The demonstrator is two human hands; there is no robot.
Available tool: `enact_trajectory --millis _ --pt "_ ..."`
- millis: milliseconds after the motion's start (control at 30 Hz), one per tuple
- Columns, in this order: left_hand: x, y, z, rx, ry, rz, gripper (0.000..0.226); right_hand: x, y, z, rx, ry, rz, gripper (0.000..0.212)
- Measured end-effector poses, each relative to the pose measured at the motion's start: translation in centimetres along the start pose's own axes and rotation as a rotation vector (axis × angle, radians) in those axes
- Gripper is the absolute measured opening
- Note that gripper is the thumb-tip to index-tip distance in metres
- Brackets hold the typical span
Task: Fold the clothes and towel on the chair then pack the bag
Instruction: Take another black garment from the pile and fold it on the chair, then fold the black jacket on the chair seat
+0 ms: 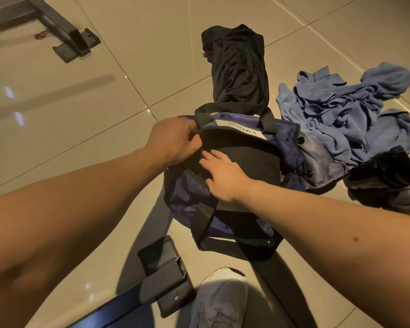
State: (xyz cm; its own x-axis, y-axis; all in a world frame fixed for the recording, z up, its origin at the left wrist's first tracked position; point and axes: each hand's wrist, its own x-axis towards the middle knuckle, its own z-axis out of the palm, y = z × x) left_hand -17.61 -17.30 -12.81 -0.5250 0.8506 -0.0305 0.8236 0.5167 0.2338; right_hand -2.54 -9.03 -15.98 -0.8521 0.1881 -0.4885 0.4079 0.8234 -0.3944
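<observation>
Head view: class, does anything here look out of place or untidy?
Yes. The blue towel lies crumpled on the floor right of the bag, unfolded; the black garment lies bunched on the floor beyond it.

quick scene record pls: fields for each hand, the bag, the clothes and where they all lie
surface: tiled floor
bag: navy and black duffel bag, lying on the floor
left hand: pinches the edge of the bag's dark top at its left end
right hand: fingers fairly straight, rests on the bag's dark top
black garment: on the floor beyond the bag, not in it
blue cloth pile: crumpled, unfolded, against the bag's right end
black shoe: on the floor, right of the bag
</observation>
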Motion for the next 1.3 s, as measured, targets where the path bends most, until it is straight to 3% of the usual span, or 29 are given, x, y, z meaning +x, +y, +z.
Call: enact_trajectory --millis 100,200,300,400,467,567,667,733,900,1000,1100,1200,1300 --pt "-0.7 0.4 -0.9 -0.095 0.151 0.01 0.013 0.8 -0.8 -0.4 -0.053 -0.169 -0.038 0.047" --pt "-1.4 0.1 -0.2 -0.134 0.162 0.029 0.012 0.4 -0.4 -0.7 0.034 -0.143 -0.043 0.045" --pt "-1.5 0.2 0.7 -0.128 0.16 -0.015 0.017 -1.7 0.5 -0.1 0.188 0.183 -0.058 0.051" --pt "-1.7 0.5 1.3 -0.108 0.179 0.003 0.019 -4.4 2.1 0.8 0.203 0.563 0.072 0.042" --pt "-1.9 0.5 2.0 -0.027 0.167 0.114 0.025 -5.7 3.5 1.1 0.123 0.642 0.197 0.041" --pt "-2.3 0.7 2.7 0.067 0.105 0.184 0.024 -6.0 5.3 1.3 0.077 0.452 0.36 0.05" --pt "-3.4 0.3 3.7 0.201 0.021 0.272 0.021 -5.5 6.4 1.2 0.082 0.178 0.358 0.055" --pt "-3.8 -0.2 4.5 0.248 -0.06 0.25 0.024 -5.5 6.3 0.9 0.045 0.114 0.341 0.052" --pt "-3.1 0.3 4.0 0.19 -0.092 0.17 0.027 -7.0 5.9 -0.2 0.038 0.474 0.324 0.03" --pt "-1.6 1.9 3.3 0.092 -0.004 0.136 0.027 -6.6 7.4 -1.6 0.003 0.599 0.225 0.032" --pt "0.6 4.3 2.9 0.028 0.021 0.135 0.025 -5.1 9.2 -3.0 -0.027 0.494 0.258 0.051" --pt "3.2 7.0 3.5 0.032 0.02 0.114 0.022 -3.8 10.8 -3.0 -0.073 0.346 0.264 0.032" --pt "6.4 8.7 4.4 -0.002 0.053 0.005 0.023 -3.6 11.6 -3.2 0.008 0.433 0.232 0.027"
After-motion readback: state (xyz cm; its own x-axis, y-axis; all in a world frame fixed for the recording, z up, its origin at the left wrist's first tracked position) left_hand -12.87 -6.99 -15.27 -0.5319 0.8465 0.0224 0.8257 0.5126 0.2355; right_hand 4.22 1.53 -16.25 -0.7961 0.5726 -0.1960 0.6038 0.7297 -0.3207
